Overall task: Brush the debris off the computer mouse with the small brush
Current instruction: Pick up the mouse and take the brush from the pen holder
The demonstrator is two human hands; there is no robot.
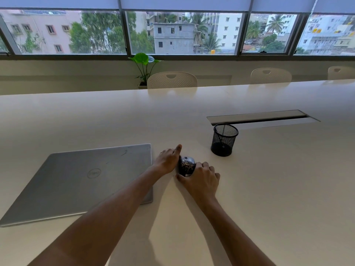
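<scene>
A dark computer mouse (186,166) lies on the white table, its back sprinkled with pale brownish debris. My left hand (169,160) rests against the mouse's left side with the fingers curled and the index finger stretched forward. My right hand (201,176) cups the mouse from the right and near side, thumb at its rear edge. A thin dark stick leans inside the black mesh cup (224,139); whether it is the small brush I cannot tell.
A closed silver laptop (80,179) lies left of the mouse. The mesh cup stands to the right and farther back. A cable slot (263,117) is sunk into the table (269,189) behind it. Chairs (172,80) and a potted plant (143,68) line the far edge.
</scene>
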